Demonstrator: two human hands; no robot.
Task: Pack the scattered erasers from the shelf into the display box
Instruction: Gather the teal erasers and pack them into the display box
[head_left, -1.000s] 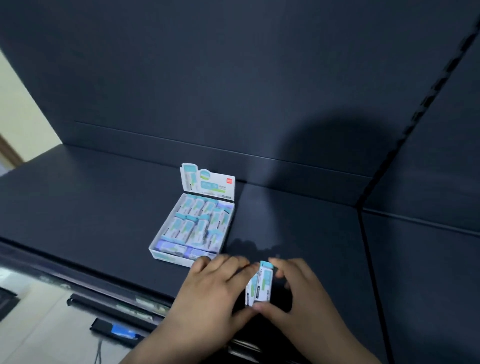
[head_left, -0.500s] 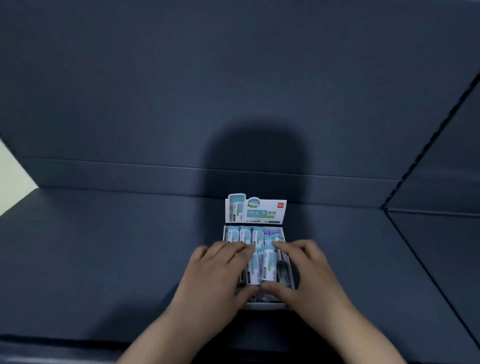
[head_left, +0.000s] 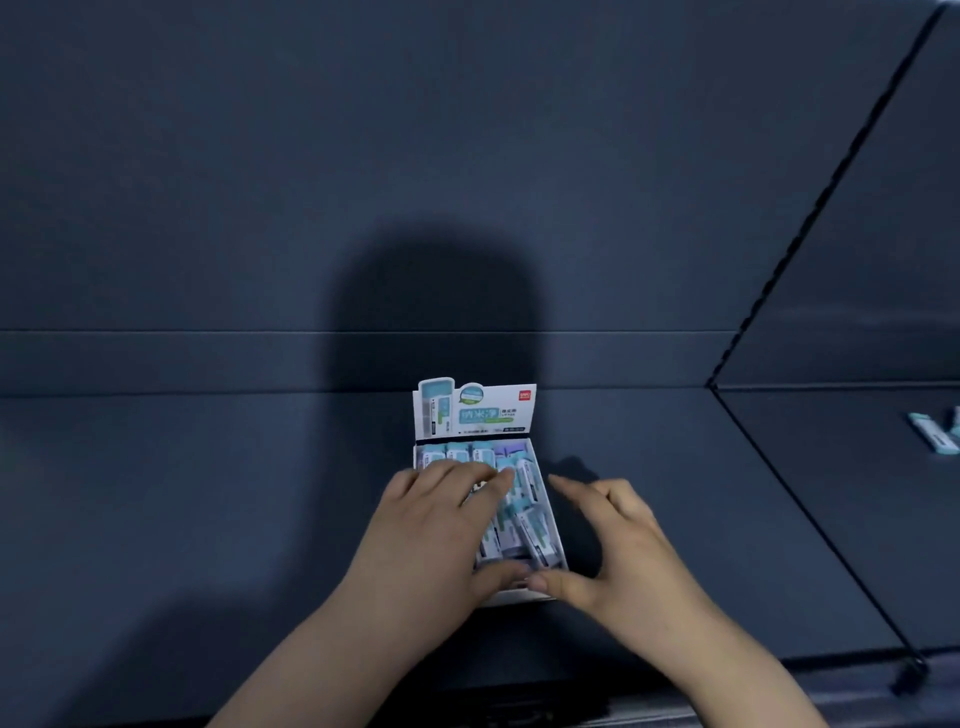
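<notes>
- The dark shelf (head_left: 208, 519) carries the box (head_left: 514, 597) at its middle, toward the front edge.
- The left grip (head_left: 436, 535) is released. Its straight fingers lie flat on the erasers (head_left: 530, 519) inside the box, pressing down the batch that both grips pinched above it half a second ago.
- The right grip (head_left: 618, 551) is also released and has let go of that batch. It now sits just beside the box's right wall, thumb touching the front wall.
- That batch appears delivered, and the step in hand looks like bedding it level.
- The box is white, with its header card (head_left: 475, 410) upright at the back.
- The packed erasers wear teal-and-white sleeves, with some purple at the back right. The back row sits neat, while those along the right lie tilted.
- Loose erasers (head_left: 937, 441) lie on the neighbouring shelf at far right, well apart, so packing is likely unfinished.
</notes>
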